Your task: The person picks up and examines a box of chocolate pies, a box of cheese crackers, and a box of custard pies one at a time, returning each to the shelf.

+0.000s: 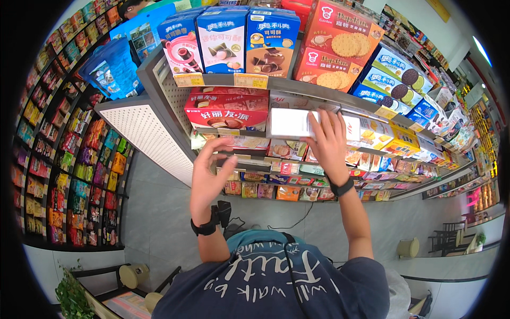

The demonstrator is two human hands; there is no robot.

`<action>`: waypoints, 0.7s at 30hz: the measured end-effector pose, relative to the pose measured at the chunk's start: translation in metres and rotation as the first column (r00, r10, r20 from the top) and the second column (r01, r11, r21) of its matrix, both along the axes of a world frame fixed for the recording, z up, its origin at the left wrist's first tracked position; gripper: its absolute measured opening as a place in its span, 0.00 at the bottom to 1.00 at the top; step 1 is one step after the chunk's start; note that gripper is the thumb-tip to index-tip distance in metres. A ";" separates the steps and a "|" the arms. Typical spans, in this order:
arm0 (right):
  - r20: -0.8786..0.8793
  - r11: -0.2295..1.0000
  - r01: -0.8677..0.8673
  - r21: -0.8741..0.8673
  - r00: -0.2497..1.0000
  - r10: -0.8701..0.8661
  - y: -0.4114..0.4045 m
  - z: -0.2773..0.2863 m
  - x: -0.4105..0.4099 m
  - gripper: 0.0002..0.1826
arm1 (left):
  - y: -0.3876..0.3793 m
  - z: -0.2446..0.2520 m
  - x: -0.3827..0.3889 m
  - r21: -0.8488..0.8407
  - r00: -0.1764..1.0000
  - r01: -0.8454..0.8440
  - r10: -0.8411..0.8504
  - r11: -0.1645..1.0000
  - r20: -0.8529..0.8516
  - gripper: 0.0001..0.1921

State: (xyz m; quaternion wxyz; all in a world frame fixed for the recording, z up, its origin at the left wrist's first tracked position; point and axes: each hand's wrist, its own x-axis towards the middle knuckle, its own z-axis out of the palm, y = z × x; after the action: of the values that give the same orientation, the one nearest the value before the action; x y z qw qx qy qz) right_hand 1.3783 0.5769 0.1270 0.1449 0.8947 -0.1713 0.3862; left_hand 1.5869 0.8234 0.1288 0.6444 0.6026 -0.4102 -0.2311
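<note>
My right hand (327, 137) lies over a white snack carton (291, 123) on the second shelf, its fingers spread across the carton's face; whether it grips the carton cannot be told. My left hand (213, 167) is raised in front of the shelf edge, below a red box of pies (227, 109), its fingers apart and nothing in it. Another pale carton (305, 99) shows behind the white one. On the top shelf stand blue cookie boxes (272, 42) and stacked red cracker boxes (336, 44). Each wrist wears a black band.
A grey metal shelf edge (291, 84) runs above my right hand. A perforated side panel (147, 131) stands at the left. Packed snacks fill lower shelves (287, 193) and a rack (71, 175) at the far left. A black cable (295, 224) lies on the grey floor.
</note>
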 end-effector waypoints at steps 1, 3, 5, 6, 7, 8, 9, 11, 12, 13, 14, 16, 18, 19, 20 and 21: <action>-0.008 1.000 0.004 0.016 1.000 -0.004 0.013 0.007 -0.007 0.38 | -0.004 0.003 -0.001 -0.003 1.000 0.000 0.000 1.000 0.002 0.27; 0.000 0.993 -0.036 0.109 0.999 0.036 0.042 0.025 -0.019 0.39 | -0.014 0.010 -0.007 -0.071 0.887 -0.015 0.046 0.997 0.459 0.46; -0.013 0.961 -0.149 0.235 0.988 0.156 0.067 0.040 -0.025 0.41 | -0.020 0.012 -0.013 -0.079 0.848 0.064 -0.013 0.995 0.530 0.51; -0.030 0.940 -0.206 0.271 0.974 0.223 0.075 0.047 -0.027 0.42 | -0.021 0.011 -0.019 -0.008 0.904 0.144 -0.128 0.990 0.408 0.49; -0.029 0.912 -0.263 0.314 0.958 0.286 0.083 0.054 -0.026 0.42 | -0.021 0.011 -0.022 0.052 0.932 0.228 -0.233 0.972 0.276 0.47; -0.015 0.901 -0.263 0.345 0.958 0.285 0.087 0.054 -0.024 0.41 | -0.023 0.004 -0.022 -0.063 0.951 0.218 -0.198 0.974 0.238 0.42; -0.001 0.889 -0.265 0.374 0.958 0.286 0.086 0.054 -0.023 0.41 | -0.025 0.005 -0.025 -0.065 0.948 0.230 -0.209 0.971 0.240 0.42; -0.003 0.894 -0.289 0.342 0.951 0.308 0.075 0.057 -0.025 0.38 | -0.024 0.008 -0.030 -0.169 0.980 0.198 -0.200 0.966 0.002 0.39; -0.005 0.887 -0.336 0.317 0.935 0.356 0.069 0.059 -0.022 0.36 | -0.021 0.005 -0.027 -0.190 0.980 0.177 -0.190 0.966 -0.055 0.35; 0.086 0.864 -0.375 0.336 0.926 0.368 0.060 0.063 -0.024 0.30 | -0.017 0.004 -0.024 -0.192 0.981 0.175 -0.188 0.966 -0.051 0.35; 0.140 0.881 -0.326 0.343 0.945 0.295 0.045 0.057 -0.026 0.28 | -0.011 0.004 -0.021 -0.173 0.984 0.077 -0.103 0.982 -0.145 0.34; 0.208 0.884 -0.237 0.403 0.964 0.164 0.010 0.039 -0.032 0.22 | -0.001 0.004 -0.013 -0.167 0.964 -0.069 0.023 0.984 -0.264 0.31; 0.170 0.906 -0.105 0.410 0.985 0.037 -0.035 0.013 -0.041 0.17 | 0.010 0.001 0.002 -0.187 0.964 -0.139 0.090 0.972 -0.250 0.30; 0.122 0.933 -0.006 0.361 0.992 -0.041 -0.058 -0.005 -0.049 0.16 | 0.017 -0.005 0.009 -0.201 0.959 -0.176 0.122 0.964 -0.256 0.30; 0.081 0.950 0.050 0.308 0.994 -0.078 -0.077 -0.015 -0.057 0.17 | 0.025 -0.003 0.013 -0.194 0.954 -0.224 0.174 0.955 -0.246 0.29; 0.045 0.963 0.103 0.248 0.992 -0.117 -0.095 -0.022 -0.064 0.17 | 0.030 -0.002 0.016 -0.201 0.951 -0.234 0.181 0.951 -0.250 0.29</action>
State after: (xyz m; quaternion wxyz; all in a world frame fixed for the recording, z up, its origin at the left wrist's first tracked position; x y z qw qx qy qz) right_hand 1.3144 0.4820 0.1054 0.0492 0.8830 -0.2714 0.3797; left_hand 1.6029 0.8534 0.1270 0.7730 0.5340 -0.2911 -0.1808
